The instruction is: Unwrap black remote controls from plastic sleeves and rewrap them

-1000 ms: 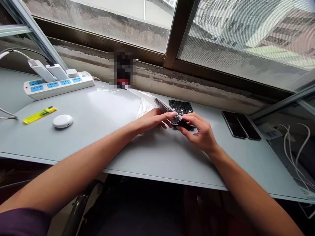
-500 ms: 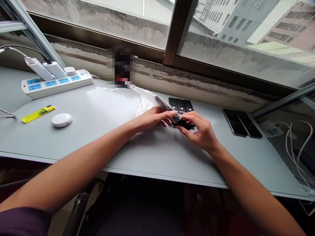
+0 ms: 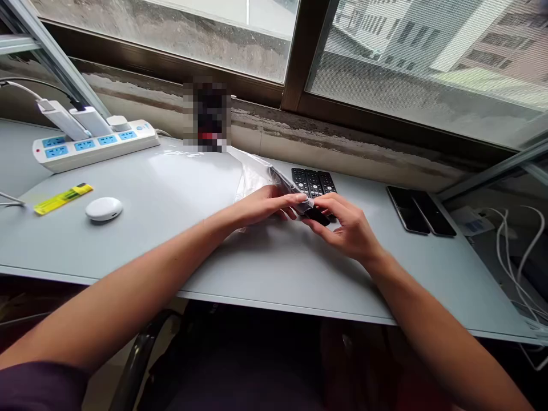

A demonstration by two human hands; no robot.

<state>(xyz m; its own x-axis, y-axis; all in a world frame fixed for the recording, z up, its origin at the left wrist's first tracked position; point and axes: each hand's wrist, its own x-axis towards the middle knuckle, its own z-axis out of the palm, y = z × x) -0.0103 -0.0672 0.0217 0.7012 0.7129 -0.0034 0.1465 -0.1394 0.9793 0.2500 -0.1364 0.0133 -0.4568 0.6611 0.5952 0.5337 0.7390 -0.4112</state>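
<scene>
The left hand (image 3: 270,204) pinches the soft, likely slippery bag (image 3: 279,178); the right hand (image 3: 347,221) grips the black device (image 3: 317,216), probably light and stiff, best held by its edges.

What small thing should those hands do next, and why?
Probably the left hand should steady the clear, crinkled plastic wrapping while the right hand gently slides the slim black object along it: the left thumb lies on the wrapping, and the right fingers pinch the object's bare end close by. Which way to slide it, I can't tell.
</scene>
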